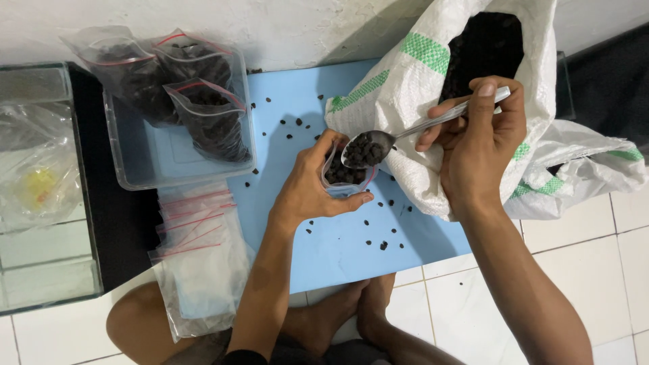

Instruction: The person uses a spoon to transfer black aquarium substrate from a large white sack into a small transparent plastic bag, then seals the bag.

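Observation:
My left hand point(309, 186) grips a small clear zip bag point(343, 177), partly filled with dark pellets, over the blue board point(338, 250). My right hand point(483, 138) holds a metal spoon point(405, 132) by its handle. The spoon's bowl is heaped with dark pellets and hovers right at the bag's open mouth. Behind the hands a large white woven sack point(412, 81) with green stripes lies open, with dark pellets showing inside near its top.
A clear plastic tub point(138, 172) at the left holds three filled zip bags. A stack of empty zip bags point(199, 250) lies below it. A glass tank point(40, 189) stands at the far left. Loose pellets are scattered on the blue board. My bare feet rest on white tiles.

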